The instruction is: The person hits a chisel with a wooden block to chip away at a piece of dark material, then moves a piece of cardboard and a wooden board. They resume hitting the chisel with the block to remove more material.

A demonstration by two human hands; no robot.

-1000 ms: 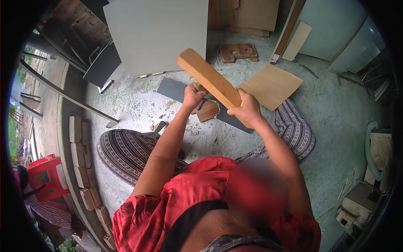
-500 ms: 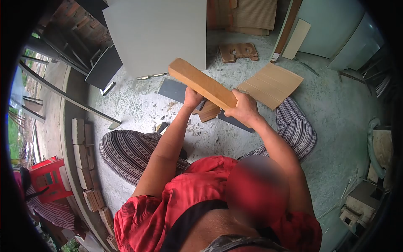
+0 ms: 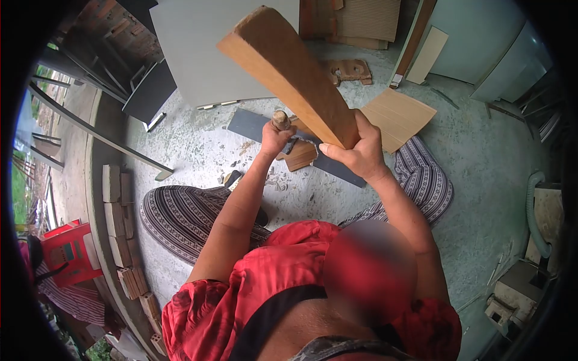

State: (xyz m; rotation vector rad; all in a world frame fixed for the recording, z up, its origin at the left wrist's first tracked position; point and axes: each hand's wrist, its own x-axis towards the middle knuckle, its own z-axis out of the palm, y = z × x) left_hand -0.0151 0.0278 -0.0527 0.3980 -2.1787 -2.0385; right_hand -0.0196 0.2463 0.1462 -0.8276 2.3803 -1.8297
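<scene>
Where a dark board [image 3: 245, 125] lies on the floor [image 3: 192, 156], the left hand [image 3: 276, 139] is wrapped around a wooden handle [image 3: 280, 120], its top exposed, apparently to steady it; a wooden block [image 3: 296, 75] slants above, its near end clasped in the right hand [image 3: 362, 151], likely for firm control. No brand or lettering is legible.
</scene>
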